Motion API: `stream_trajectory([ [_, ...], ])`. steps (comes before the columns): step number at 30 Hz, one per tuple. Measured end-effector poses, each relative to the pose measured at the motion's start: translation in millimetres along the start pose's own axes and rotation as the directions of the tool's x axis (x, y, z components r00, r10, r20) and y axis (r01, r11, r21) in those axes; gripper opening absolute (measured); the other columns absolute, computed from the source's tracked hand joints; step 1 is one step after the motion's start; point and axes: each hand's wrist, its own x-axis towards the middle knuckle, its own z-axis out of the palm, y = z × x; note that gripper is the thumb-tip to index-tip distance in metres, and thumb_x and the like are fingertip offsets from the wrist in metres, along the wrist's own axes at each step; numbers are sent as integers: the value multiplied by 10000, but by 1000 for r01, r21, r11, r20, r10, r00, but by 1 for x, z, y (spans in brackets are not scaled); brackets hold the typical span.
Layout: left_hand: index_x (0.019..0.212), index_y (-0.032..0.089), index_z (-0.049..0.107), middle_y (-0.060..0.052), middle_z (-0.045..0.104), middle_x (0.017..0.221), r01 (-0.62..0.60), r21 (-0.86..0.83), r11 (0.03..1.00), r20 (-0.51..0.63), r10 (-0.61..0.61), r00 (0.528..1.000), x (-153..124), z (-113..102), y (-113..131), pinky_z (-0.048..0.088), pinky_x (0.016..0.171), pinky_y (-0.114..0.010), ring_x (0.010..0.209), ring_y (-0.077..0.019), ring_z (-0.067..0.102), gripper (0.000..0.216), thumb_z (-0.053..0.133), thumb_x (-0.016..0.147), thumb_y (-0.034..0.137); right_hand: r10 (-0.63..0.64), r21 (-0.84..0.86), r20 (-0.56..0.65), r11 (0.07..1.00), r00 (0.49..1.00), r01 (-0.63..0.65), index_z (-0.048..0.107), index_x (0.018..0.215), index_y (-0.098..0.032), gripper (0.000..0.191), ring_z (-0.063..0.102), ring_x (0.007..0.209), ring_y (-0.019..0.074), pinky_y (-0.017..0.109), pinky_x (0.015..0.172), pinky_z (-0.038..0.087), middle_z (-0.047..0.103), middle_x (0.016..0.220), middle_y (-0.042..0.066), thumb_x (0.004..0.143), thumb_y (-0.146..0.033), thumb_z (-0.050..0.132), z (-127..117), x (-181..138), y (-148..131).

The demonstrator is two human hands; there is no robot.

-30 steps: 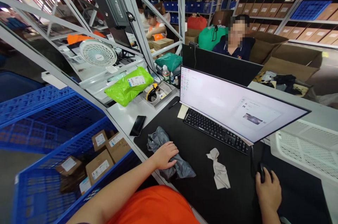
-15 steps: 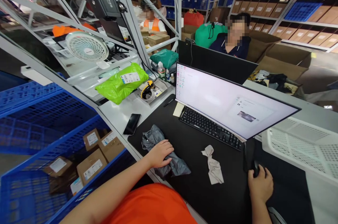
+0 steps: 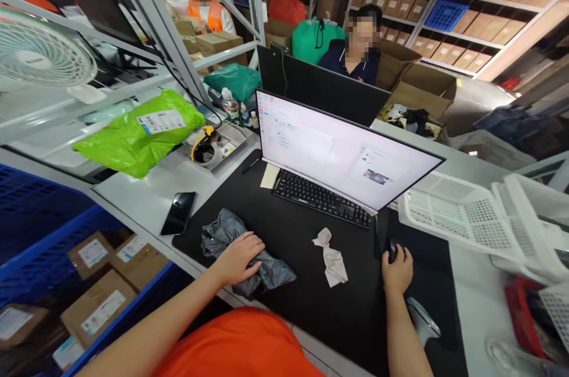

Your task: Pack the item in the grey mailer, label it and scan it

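Left hand: loosely spread, resting on grey plastic bag, not clenched. Bag: on the black mat, by the front edge of the table. Right hand: grasping black mouse; clicks cannot be told, the palm covering most of it. Pale cloth: between the hands. Monitor: beyond; a second window newly appears, suggesting the current work advances on screen, bag merely kept under hand
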Motion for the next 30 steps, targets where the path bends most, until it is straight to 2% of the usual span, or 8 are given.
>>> stream_trajectory([
  [12, 1231, 173, 626, -118, 687, 1222, 20, -21, 1000, 18, -20, 1000, 2, -4, 6, 361, 1208, -524, 1183, -282, 612, 370, 549, 912, 344, -76, 16, -21, 997, 997, 76, 678, 1304, -89, 564, 608, 1121, 353, 473, 920, 492, 610, 1357, 228, 899, -451, 523, 3, -4, 9],
  [18, 1238, 179, 624, -115, 685, 1217, 19, -20, 1000, 10, -19, 1000, 1, -2, 6, 362, 1210, -510, 1177, -282, 614, 385, 572, 888, 333, -61, -24, 15, 998, 998, 61, 704, 1286, -126, 528, 606, 1081, 339, 462, 883, 482, 604, 1387, 202, 916, -445, 504, -5, -4, 0],
  [30, 1226, 178, 628, -113, 681, 1218, 19, -18, 1000, 7, -19, 1000, 1, -3, 6, 347, 1221, -491, 1173, -272, 615, 367, 566, 901, 338, -45, -8, 46, 999, 998, 45, 692, 1323, -133, 540, 585, 1145, 346, 472, 916, 476, 571, 1433, 197, 932, -437, 476, -7, -4, -3],
])
